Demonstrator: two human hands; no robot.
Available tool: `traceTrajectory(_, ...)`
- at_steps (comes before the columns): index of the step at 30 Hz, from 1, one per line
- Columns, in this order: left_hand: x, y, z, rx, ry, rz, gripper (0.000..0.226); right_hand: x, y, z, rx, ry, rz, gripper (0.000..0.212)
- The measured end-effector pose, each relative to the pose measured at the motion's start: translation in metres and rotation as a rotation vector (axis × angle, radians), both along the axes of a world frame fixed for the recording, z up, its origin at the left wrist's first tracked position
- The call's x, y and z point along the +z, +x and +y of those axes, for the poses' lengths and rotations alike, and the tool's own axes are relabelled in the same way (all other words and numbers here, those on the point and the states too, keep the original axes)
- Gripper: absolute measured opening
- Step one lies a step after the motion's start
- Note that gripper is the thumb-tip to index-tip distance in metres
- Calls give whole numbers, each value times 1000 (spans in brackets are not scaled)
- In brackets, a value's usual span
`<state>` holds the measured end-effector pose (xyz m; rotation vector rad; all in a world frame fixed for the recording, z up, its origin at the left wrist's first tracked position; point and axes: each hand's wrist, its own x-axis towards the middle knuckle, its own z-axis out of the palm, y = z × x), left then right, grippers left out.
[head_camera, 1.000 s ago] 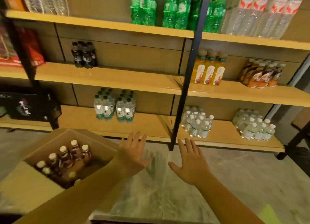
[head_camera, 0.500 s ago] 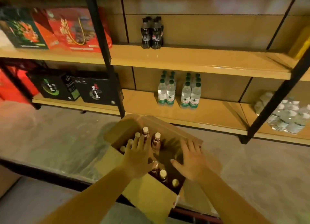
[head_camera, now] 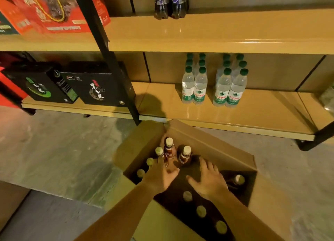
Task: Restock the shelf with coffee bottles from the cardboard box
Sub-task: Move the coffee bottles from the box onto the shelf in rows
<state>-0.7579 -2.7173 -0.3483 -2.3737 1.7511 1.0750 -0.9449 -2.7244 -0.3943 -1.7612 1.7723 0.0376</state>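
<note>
An open brown cardboard box [head_camera: 213,146] sits on the grey floor [head_camera: 54,146], close to the person. Inside it stand small brown coffee bottles with pale round caps [head_camera: 169,149]. Some stand tall at the far end of the box, and more caps show in a row near the front.

Both hands reach down into the box. The left hand [head_camera: 160,175] has its fingers spread and loose, just beside the tall bottles; I cannot tell if it touches one. The right hand [head_camera: 209,179] is flat and spread too, holding nothing.

Behind the box is the low wooden shelf [head_camera: 253,114]. On it stand clear water bottles with green caps [head_camera: 213,85] in two groups. To the left are two black gift boxes [head_camera: 72,83].

On the higher shelf stand dark soda bottles [head_camera: 169,2] and a red gift box [head_camera: 59,9].
</note>
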Motion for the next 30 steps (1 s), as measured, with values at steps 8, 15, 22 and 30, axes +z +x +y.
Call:
traceTrajectory(8, -70, 11, -46, 487, 114, 447, 99, -49, 19, -32, -173, 41, -133, 95)
traceTrajectory(15, -109, 10, -65, 664, 138, 473, 89, -88, 35, -55, -246, 39, -373, 83)
traceTrajectory(22, -139, -4, -71, 605, 82, 362, 75, -103, 43, -71, -339, 9, -402, 63)
traceTrajectory(30, -159, -11, -67, 566, -100, 294, 27, -121, 45, -74, -337, -8, -421, 56)
